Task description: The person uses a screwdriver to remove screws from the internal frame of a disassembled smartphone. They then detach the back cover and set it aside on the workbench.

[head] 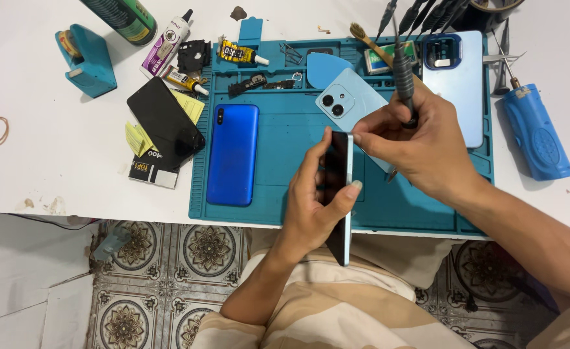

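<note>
— Where does the phone sit against each grip?

— The phone (342, 194) stands on edge at the centre of the frame, its long axis running from the lower middle up toward the mat (278, 145). The left hand (314, 203) wraps it from the left, thumb on the near edge, fingers along the dark screen side; that grip is closed on the phone. The right hand (420, 145) is just to the right of the phone's upper end, fingertips touching its top corner.

— And the right grip?

— Closed round a grey-handled screwdriver (402, 74), held upright (its tip is hidden behind the fingers).

— How does the phone look?

— Slim, pale blue edge, black face. A light blue back cover (349, 97) with two camera rings lies just behind it on the mat, over the white worktop (52, 148).
</note>
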Tool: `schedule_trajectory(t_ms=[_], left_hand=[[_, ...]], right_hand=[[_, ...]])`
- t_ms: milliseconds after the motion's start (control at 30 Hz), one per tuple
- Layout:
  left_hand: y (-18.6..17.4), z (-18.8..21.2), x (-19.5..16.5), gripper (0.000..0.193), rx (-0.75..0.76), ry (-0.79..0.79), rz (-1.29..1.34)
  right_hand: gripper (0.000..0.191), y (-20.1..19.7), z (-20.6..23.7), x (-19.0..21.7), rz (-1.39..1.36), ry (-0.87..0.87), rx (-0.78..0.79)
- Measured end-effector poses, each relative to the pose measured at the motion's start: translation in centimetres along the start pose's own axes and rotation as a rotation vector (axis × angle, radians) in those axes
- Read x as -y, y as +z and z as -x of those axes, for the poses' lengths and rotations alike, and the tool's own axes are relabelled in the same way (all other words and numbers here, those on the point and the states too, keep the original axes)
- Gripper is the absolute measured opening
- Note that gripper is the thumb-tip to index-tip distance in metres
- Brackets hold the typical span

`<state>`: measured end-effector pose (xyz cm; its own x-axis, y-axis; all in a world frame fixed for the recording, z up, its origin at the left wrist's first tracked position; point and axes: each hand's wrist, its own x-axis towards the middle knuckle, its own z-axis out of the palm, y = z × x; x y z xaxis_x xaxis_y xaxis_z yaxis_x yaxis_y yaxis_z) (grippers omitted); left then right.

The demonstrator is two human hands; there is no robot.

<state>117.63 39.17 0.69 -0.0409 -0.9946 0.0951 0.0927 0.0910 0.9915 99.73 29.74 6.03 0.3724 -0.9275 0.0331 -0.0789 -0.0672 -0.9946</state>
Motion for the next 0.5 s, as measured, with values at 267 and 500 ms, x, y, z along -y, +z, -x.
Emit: schedule_trajectory(t_ms=[267,500], left_hand=[[0.50,0.11,-0.46,0.083,-0.045,0.066,-0.153],[0.51,0.02,-0.73,0.081,-0.084,0.105,-0.318]], right_hand=[[0.040,-0.04,-0.10,-0.79,-0.092,0.022,-0.017],[0.040,0.07,-0.12,-0.71,-0.034,0.010,-0.030]])
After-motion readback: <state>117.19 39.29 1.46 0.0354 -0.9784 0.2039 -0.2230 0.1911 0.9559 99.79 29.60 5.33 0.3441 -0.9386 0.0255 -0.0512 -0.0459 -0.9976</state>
